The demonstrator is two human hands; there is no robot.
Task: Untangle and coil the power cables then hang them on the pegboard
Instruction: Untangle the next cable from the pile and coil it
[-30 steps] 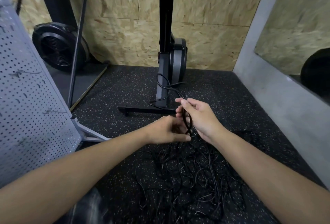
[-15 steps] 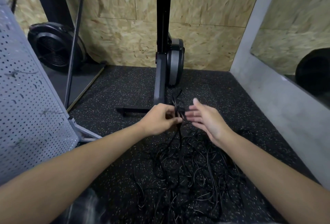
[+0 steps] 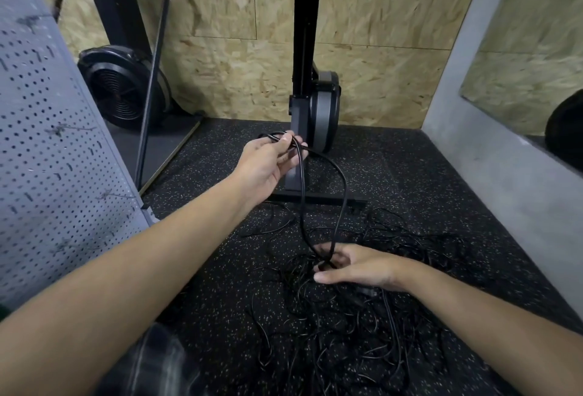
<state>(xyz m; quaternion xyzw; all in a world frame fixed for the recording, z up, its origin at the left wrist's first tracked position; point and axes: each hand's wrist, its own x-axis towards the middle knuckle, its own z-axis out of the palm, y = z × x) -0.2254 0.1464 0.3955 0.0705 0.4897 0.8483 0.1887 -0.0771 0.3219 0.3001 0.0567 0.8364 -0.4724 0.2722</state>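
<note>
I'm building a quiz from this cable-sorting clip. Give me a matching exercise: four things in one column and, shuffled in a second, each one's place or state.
Things
1. left hand
2. right hand
3. cable tangle
4. pegboard

Place or state
A. stands at the left edge of the view
B. raised, holding the top of a cable loop
C. low at the tangle, gripping the loop's strands
D. spread over the speckled floor

Pairs: 1-B, 2-C, 3-D, 4-A

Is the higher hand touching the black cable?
Touching. The head view shows the left hand pinching a loop of the cable between its thumb and fingertips, up above the floor.
</note>
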